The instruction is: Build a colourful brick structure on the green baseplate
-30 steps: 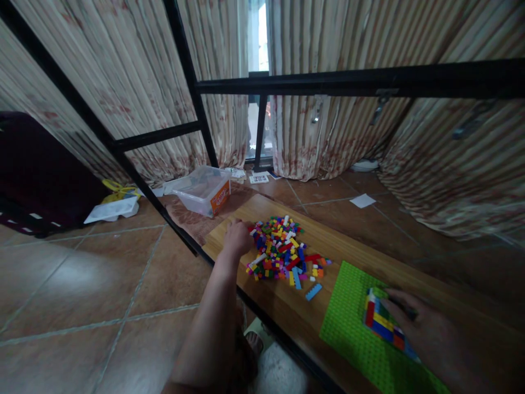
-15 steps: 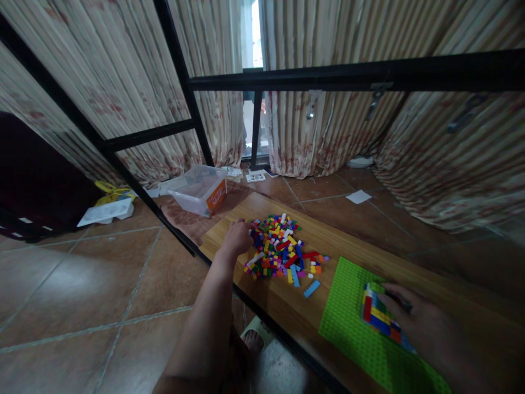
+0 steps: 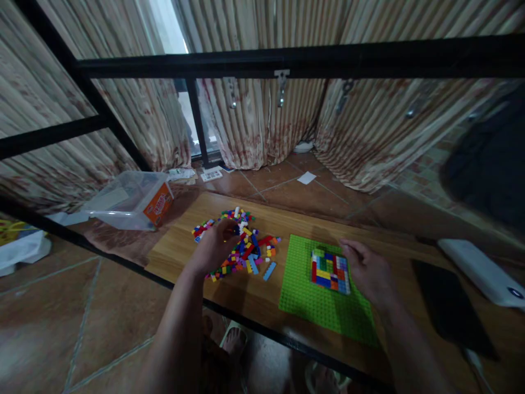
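On the tabletop (image 3: pixel 254 298), your left hand (image 3: pixel 215 246) digs, curled, in the brick pile (image 3: pixel 241 246); whether it grips one, I cannot tell. Your right hand (image 3: pixel 367 268) rests loose beside the built patch (image 3: pixel 330 270) on the green plate (image 3: pixel 311 303). Next, pick one brick cleanly.

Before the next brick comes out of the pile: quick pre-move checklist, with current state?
1. Left hand on the brick pile: ok, fingers rest in it.
2. A brick actually pinched in the left hand: cannot tell, fingertips are hidden.
3. Right hand steadying the baseplate: ok, it lies on the green baseplate just right of the brick patch.
4. Baseplate flat on the wooden tabletop: ok, no lifted corner shows.
5. Free studs around the patch: ok, bare green in front and to the left.
6. Loose light blue brick between pile and baseplate: ok, lies apart from both.
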The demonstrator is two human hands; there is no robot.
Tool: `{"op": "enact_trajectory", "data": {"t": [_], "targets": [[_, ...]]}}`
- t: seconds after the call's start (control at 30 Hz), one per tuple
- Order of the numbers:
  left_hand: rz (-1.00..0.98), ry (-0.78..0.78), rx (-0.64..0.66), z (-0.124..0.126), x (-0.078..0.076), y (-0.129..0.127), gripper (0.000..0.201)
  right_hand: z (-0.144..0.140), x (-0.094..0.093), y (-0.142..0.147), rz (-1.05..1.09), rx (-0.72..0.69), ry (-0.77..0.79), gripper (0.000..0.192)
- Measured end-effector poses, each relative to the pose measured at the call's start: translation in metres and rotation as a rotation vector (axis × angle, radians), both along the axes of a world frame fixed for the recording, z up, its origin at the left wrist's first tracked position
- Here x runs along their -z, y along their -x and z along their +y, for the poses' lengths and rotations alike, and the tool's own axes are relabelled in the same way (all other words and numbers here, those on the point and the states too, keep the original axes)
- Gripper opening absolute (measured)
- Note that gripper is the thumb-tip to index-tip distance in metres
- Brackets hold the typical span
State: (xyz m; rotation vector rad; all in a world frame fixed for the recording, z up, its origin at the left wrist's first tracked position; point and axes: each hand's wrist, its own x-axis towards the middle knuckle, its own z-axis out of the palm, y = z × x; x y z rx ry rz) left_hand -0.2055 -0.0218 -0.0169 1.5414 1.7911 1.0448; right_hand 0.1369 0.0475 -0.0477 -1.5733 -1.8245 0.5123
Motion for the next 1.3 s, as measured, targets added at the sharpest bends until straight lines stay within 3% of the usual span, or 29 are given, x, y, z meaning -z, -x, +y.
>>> {"op": "enact_trajectory", "data": {"t": [0.13, 0.23, 0.43, 0.67, 1.0, 1.2, 1.3], "targets": [[-0.428, -0.015, 0.178, 0.007, 0.006, -0.067, 0.029, -0.006, -0.004, 0.006, 0.192, -0.074, 0.033, 0.035], [-0.697, 0.098, 0.255, 0.009, 0.009, -0.107, 0.028, -0.01, -0.006, 0.011, 0.296, -0.17, 0.064, 0.032], [-0.974, 0.321, 0.236, 0.016, 0.013, -0.133, 0.025, -0.018, -0.012, 0.014, 0.298, -0.27, 0.059, 0.027], [-0.933, 0.332, 0.178, 0.025, 0.017, -0.144, 0.015, -0.028, -0.014, 0.021, 0.298, -0.403, 0.192, 0.027], [-0.713, 0.293, 0.287, 0.03, 0.038, -0.155, 0.014, -0.04, -0.016, 0.012, 0.222, -0.479, 0.344, 0.021], [-0.597, 0.213, 0.297, 0.031, 0.037, -0.161, 0.016, -0.044, -0.014, 0.015, 0.207, -0.397, 0.326, 0.038], [-0.566, 0.204, 0.271, 0.032, 0.036, -0.163, 0.016, -0.042, -0.014, 0.015, 0.12, -0.403, 0.255, 0.03]]}}
